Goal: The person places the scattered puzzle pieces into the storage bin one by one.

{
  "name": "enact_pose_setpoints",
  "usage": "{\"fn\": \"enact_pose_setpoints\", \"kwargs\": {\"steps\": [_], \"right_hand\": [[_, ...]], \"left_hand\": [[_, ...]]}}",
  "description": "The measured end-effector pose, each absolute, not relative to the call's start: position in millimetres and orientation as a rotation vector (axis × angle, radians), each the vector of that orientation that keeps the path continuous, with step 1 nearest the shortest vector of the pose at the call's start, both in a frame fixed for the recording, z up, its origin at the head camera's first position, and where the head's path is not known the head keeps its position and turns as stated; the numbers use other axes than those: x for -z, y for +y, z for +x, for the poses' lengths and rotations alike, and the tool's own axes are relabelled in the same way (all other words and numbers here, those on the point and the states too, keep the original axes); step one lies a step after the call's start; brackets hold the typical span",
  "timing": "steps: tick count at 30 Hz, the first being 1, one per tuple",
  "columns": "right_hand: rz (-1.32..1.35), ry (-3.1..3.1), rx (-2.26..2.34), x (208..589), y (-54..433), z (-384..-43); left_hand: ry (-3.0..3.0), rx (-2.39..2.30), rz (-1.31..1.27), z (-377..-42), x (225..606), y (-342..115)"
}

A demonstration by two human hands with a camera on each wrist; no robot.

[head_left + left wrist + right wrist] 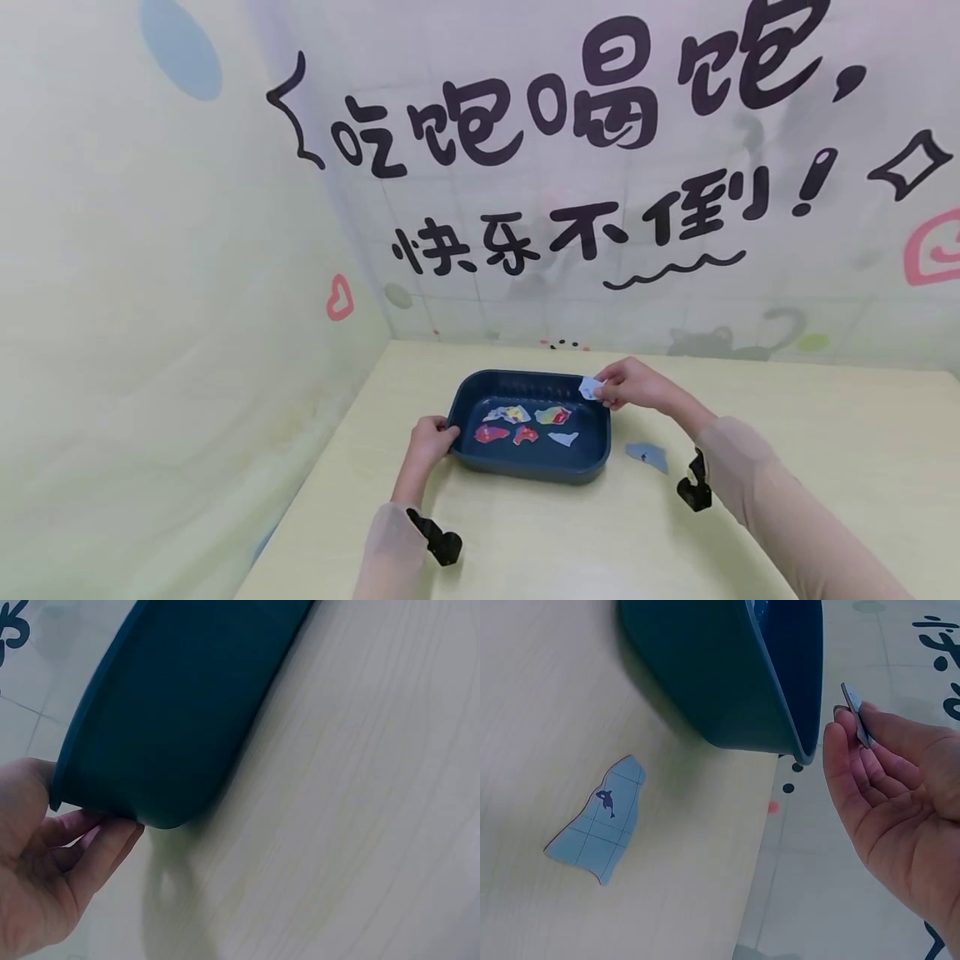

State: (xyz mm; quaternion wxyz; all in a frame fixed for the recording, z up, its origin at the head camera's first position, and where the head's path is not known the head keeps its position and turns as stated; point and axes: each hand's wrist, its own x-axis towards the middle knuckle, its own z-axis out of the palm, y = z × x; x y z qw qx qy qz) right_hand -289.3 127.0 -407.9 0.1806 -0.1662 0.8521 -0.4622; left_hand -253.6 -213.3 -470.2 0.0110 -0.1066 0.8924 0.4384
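Observation:
A dark blue rectangular tub point(525, 472) stands on the table, with several colourful flat map-like puzzle pieces lying apart on its floor, among them a red piece point(491, 434) and a pale piece point(563, 438). At the tub's left end my left hand point(431, 438) grips the rim, thumb over the edge and fingers beneath, as the left wrist view shows. My right hand point(632, 385) pinches a small light blue puzzle piece point(590, 388) between thumb and fingers by the tub's far right corner. Another light blue puzzle piece point(604, 821), printed with a small orca, lies on the table right of the tub.
The pale wood-grain table point(525, 542) meets a printed fabric wall point(480, 317) at the back and another fabric wall point(187, 333) on the left. Black mounts point(442, 543) sit on both wrists.

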Motion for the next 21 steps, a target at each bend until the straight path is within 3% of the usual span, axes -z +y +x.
{"fn": "enact_pose_setpoints", "kwargs": {"steps": [21], "right_hand": [[-0.502,2.371,1.104,415,75,-279]], "left_hand": [[2.792,-1.374,-0.325,-253,475,-213]]}}
